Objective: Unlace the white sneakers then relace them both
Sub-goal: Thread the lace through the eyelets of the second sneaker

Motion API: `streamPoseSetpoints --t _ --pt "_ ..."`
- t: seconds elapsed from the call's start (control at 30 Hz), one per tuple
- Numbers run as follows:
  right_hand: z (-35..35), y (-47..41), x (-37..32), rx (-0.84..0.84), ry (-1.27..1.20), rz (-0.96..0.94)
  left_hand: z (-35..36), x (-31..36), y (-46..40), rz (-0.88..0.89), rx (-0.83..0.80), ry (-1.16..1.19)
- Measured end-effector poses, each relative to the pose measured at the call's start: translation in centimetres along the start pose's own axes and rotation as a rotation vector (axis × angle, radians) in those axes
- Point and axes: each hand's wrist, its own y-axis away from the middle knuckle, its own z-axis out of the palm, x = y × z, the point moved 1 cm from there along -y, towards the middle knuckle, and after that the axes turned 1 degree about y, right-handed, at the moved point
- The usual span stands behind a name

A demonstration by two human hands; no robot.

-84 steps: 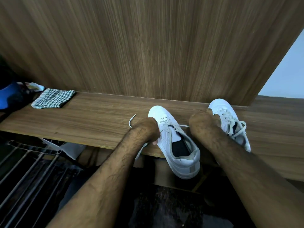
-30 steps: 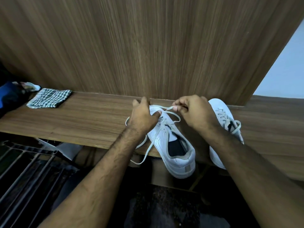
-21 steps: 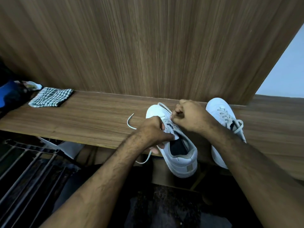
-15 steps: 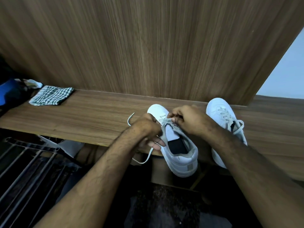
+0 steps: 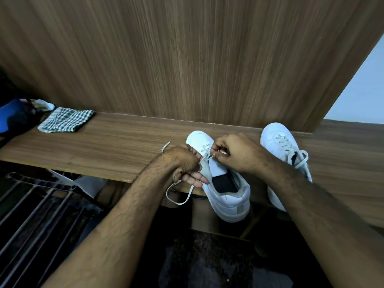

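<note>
Two-handed work, judging by the grips: lacing the near sneaker (image 5: 228, 196), with its heel hanging over the edge of the wooden shelf (image 5: 116, 146), just below the fingers.

Nearest, letting a slack loop of lace (image 5: 176, 201) hang below the left hand (image 5: 182, 163). Curling the left fingers round that strand against the shoe's side, one finger lying straighter along the collar. Exact hold hidden under the knuckles.

Just beyond, pinching the other strand between thumb and forefinger of the right hand (image 5: 236, 152), right at the eyelets beside the tongue, the remaining fingers clenched.

Seeing crossings only in the rows beyond the fingertips, toward the toe; upper eyelets, nearer than the fingers, lying empty. Reading this as relacing partway up, though unlacing downward cannot be ruled out.

Next, probably: feeding the pinched tip through the eyelet under the right fingertips, drawing it snug, bracing the shoe with the left.

Further right of the fingers, leaving the far sneaker (image 5: 278, 142) fully laced, untouched. Far left, ignoring a checked cloth (image 5: 66, 119).
</note>
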Motion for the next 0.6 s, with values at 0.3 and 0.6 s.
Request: streamPoseSetpoints --t 0.3,0.6 --pt "1.0 -0.9 -0.3 0.112 0.138 0.044 -0.3 -0.2 -0.2 0.001 -0.016 0.016" --pt "2.3 -1.2 -1.4 0.149 0.047 0.185 -0.4 0.0 0.3 -0.017 -0.038 0.087"
